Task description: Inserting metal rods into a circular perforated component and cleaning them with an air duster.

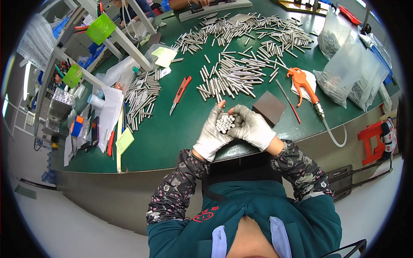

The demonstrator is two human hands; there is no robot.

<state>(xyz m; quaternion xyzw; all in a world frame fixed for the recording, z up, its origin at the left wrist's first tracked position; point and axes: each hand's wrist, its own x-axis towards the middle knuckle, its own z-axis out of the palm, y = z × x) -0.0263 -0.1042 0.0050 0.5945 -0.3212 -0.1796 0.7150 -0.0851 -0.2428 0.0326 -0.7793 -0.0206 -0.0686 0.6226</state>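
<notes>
Both my hands wear whitish gloves and meet over the green table (159,146) near its front edge. Between them is a bundle of short metal rods (225,123), with the round ends facing up. My left hand (211,133) wraps the bundle from the left, its bare thumb tip above it. My right hand (254,127) closes round it from the right, fingertips against the rods. Just beyond lies a large loose pile of metal rods (232,75). A dark brown block (269,107) sits beside my right hand.
More rods (142,101) lie at the left near papers (109,114). An orange utility knife (180,95), a file with a red handle (294,111) and an orange air blow gun (303,84) lie about. Clear bags of rods (340,75) stand at right. Another person's hand (189,3) shows at the far edge.
</notes>
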